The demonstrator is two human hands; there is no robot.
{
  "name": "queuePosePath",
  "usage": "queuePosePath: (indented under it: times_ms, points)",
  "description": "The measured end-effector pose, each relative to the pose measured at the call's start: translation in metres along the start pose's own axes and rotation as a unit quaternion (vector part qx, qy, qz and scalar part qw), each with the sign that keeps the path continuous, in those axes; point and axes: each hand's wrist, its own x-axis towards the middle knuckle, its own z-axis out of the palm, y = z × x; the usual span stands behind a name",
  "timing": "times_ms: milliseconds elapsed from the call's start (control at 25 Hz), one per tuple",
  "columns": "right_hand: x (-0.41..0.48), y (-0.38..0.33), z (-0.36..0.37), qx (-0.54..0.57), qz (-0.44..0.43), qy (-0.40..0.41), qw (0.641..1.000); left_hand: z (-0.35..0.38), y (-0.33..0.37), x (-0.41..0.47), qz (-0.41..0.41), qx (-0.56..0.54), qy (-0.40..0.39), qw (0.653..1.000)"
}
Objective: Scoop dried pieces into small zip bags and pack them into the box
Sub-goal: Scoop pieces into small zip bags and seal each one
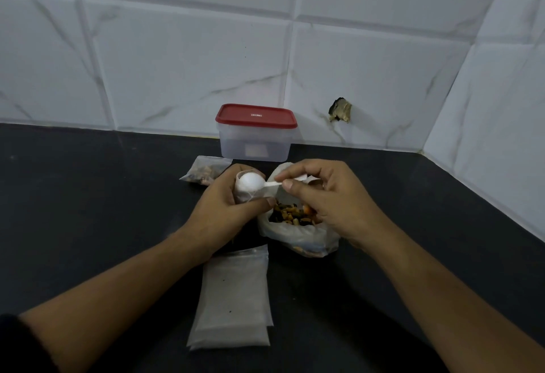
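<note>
Nearest lies a flat pile of empty clear zip bags. The left hand curls round a small clear zip bag, mouth up. The right hand pinches the thin handle of a round white plastic scoop, tipped over that mouth. This bag looks soft, light and floppy, so it is best held near the top. Beside it sits a big open plastic bag of brown and orange dried pieces. Behind lie one filled little bag and the clear box with a red lid, closed.
</note>
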Motion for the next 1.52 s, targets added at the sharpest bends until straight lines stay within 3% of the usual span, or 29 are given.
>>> queuePosePath:
  times_ms: [80,280,360,520,680,800,920,1000,1120,1400,1520]
  points:
    - [-0.001,0.000,-0.001,-0.001,-0.002,-0.009,1.000,0.000,-0.001,0.000,-0.004,-0.008,-0.006,1.000]
    - [0.005,0.007,-0.021,0.179,0.116,0.067,0.975,-0.002,0.001,0.002,-0.028,-0.003,-0.019,0.999]
    - [0.006,0.018,-0.031,0.115,0.128,0.074,0.982,-0.004,0.005,0.003,-0.046,0.011,-0.037,0.998]
    - [0.006,0.044,-0.037,-0.133,0.103,0.034,0.985,-0.015,0.012,0.003,-0.072,-0.007,-0.093,0.993]
    - [0.006,0.046,-0.037,-0.182,0.066,0.038,0.980,-0.027,0.009,0.011,-0.133,-0.076,-0.069,0.986]
    - [0.005,0.038,-0.035,-0.278,0.038,0.096,0.955,-0.032,0.004,0.015,-0.109,-0.040,-0.066,0.991]
    - [0.003,0.019,-0.023,-0.249,-0.019,0.155,0.956,-0.037,0.009,0.017,-0.088,-0.054,-0.035,0.994]
    - [0.007,-0.004,-0.002,-0.143,-0.026,0.120,0.982,-0.044,0.014,0.019,-0.066,-0.102,0.000,0.993]
    - [0.021,-0.028,0.035,-0.056,0.042,0.018,0.997,-0.052,0.022,0.021,-0.044,-0.156,0.035,0.986]
    - [0.054,-0.061,0.053,-0.067,-0.058,0.032,0.996,-0.074,0.023,0.036,-0.089,-0.251,0.145,0.953]
    - [0.045,-0.046,0.066,-0.150,-0.006,-0.059,0.987,-0.075,0.020,0.037,-0.102,-0.246,0.170,0.949]
